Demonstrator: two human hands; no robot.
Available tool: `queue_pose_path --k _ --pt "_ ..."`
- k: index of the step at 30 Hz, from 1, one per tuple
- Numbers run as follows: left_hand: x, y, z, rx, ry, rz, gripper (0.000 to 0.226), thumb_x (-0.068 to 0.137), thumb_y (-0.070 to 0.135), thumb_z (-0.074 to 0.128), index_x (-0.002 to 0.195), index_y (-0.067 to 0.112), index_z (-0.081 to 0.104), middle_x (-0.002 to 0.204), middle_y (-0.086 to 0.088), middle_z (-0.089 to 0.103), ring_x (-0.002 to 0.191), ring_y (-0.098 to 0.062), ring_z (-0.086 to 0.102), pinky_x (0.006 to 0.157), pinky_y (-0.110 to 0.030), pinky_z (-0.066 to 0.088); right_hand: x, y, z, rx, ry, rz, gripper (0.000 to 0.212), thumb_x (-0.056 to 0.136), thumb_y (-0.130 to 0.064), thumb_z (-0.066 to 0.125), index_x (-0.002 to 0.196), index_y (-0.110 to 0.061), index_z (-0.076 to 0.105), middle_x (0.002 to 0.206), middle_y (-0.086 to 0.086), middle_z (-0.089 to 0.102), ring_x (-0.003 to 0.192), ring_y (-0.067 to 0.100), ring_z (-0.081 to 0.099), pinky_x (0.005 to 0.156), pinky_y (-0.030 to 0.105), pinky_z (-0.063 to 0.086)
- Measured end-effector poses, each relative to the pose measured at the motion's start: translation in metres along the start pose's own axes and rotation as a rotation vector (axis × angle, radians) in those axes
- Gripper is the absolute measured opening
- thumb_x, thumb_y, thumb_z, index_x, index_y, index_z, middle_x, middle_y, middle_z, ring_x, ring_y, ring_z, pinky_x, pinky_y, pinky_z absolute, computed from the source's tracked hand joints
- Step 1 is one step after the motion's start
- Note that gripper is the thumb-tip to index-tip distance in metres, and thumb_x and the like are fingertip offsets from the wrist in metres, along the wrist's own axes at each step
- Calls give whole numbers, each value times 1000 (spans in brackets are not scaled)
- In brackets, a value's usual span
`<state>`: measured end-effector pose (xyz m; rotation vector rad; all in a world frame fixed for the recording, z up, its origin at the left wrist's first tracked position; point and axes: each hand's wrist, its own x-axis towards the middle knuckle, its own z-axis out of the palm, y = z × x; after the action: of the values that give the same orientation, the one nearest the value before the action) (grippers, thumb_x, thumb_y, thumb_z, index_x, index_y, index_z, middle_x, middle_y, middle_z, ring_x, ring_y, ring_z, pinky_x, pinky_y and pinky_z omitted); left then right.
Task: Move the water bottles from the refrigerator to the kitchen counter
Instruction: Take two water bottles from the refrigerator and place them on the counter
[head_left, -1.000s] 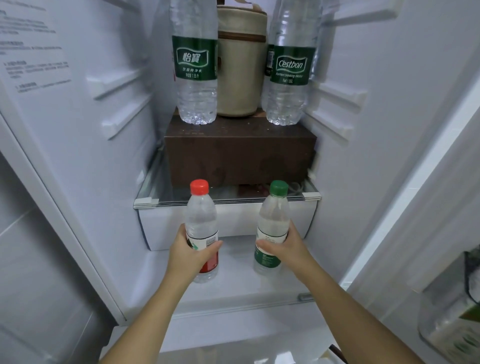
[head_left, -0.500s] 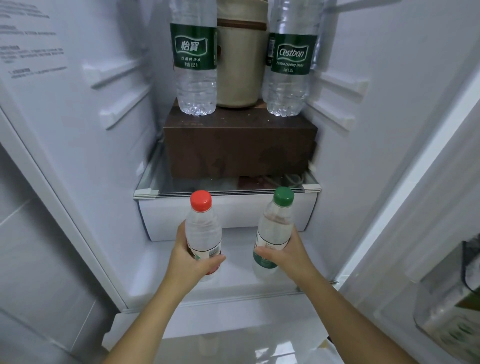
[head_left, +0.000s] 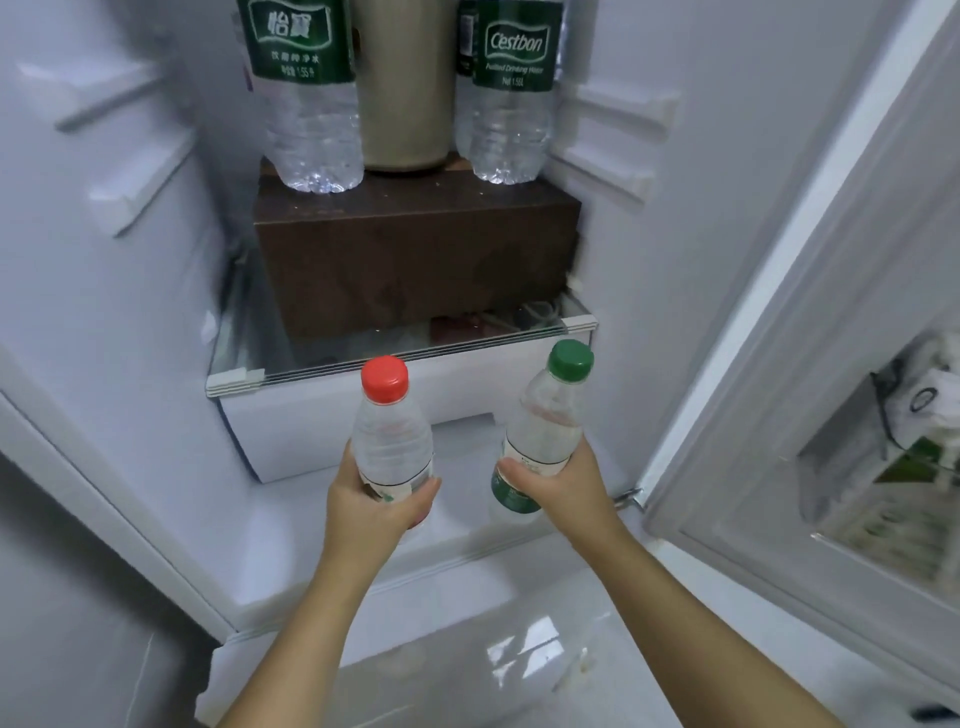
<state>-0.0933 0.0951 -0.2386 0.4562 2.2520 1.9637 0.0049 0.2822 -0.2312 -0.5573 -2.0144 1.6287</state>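
The open refrigerator (head_left: 130, 312) fills most of the view, with its door (head_left: 831, 364) swung out to the right and a glossy floor (head_left: 519, 649) seen below. On the glass shelf (head_left: 311, 366) a brown box (head_left: 415, 260) is set, and on top of it two large water bottles are stood upright, the left large bottle (head_left: 306, 104) and the right large bottle (head_left: 511, 104), with a beige canister (head_left: 405, 104) placed between them. Lower down, in front of the white drawer under the shelf, two small bottles are held side by side but apart: the red-capped bottle (head_left: 392, 441) is gripped by the left hand (head_left: 369, 514), whose fingers and thumb are wrapped tight round its lower body, and the green-capped bottle (head_left: 545, 431) is clasped the same way at its label by the right hand (head_left: 561, 493). Both small bottles appear to be raised off the bottom of the compartment and tilted slightly (their bases are partly hidden by the hands, so this is judged, not certain). The kitchen counter is not in view, and no bottle can be shown to have been delivered. The task is therefore judged to be at an early stage: two bottles are in hand at the fridge mouth and must be carried over and set down, and the two large ones on the box are left to be fetched.
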Motion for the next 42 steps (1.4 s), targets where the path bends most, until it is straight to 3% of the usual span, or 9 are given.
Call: queue_pose_path --k 5,9,14,19,25,28,32,39,42 --pt "-9 10 9 -9 -61 30 54 57 13 92 94 29 55 76 27 68 69 7 64 57 -11 50 -31 -6 -10 -21 90 36 60 63 -34 86 115 -25 58 98 -9 69 94 5 66 78 23 55" --pt "-28 15 18 -3 -104 55 59 59 16 91 107 18 58 86 16 69 80 3 66 68 -21 49 -56 -9 -24 -93 128 63 48 70 -27 84 109 -22 57 92 -5 67 87 7 65 75 25 57" --pt "-60 14 31 30 -220 80 55 57 18 92 94 32 54 82 14 69 73 -4 67 65 -31 54 -94 -5 -42 -140 196 88 52 65 -38 81 106 -16 59 91 1 68 87 17 67 75 34 60" --pt "-92 25 53 35 -373 133 62 60 18 90 99 45 50 90 33 64 84 11 62 65 -11 44 -141 -6 -70 -144 302 118 43 72 -10 83 104 -17 56 86 0 65 75 3 62 64 21 54" --pt "-148 38 82 1 -530 147 60 54 33 91 98 44 52 92 21 67 87 6 64 70 -18 49 -217 -8 -114 -122 434 165 41 74 -1 80 104 -16 55 83 -7 66 70 1 61 62 22 53" --pt "-187 49 94 -3 -614 158 62 52 38 91 98 46 50 90 37 63 84 14 60 68 -17 45 -264 -13 -138 -128 515 183 43 75 -3 80 105 -20 54 85 -3 63 67 -1 57 59 20 51" --pt "-247 56 114 9 -701 224 57 61 18 91 96 37 51 89 28 65 83 10 61 66 -15 45 -332 -18 -166 -106 645 220 43 72 -9 80 103 -21 53 85 9 63 69 8 56 60 25 51" --pt "-357 69 147 -32 -831 438 54 54 6 91 96 7 56 81 6 62 73 -11 62 62 -1 42 -457 -20 -207 -154 881 281 55 72 -13 84 115 -28 53 96 -10 65 87 2 63 71 17 52" --pt "-389 69 159 -70 -925 438 53 52 6 93 89 5 55 72 3 61 69 -4 62 58 -5 44 -498 -21 -219 -190 960 295 60 73 -13 85 120 -30 51 100 -16 64 92 -5 62 71 11 50"
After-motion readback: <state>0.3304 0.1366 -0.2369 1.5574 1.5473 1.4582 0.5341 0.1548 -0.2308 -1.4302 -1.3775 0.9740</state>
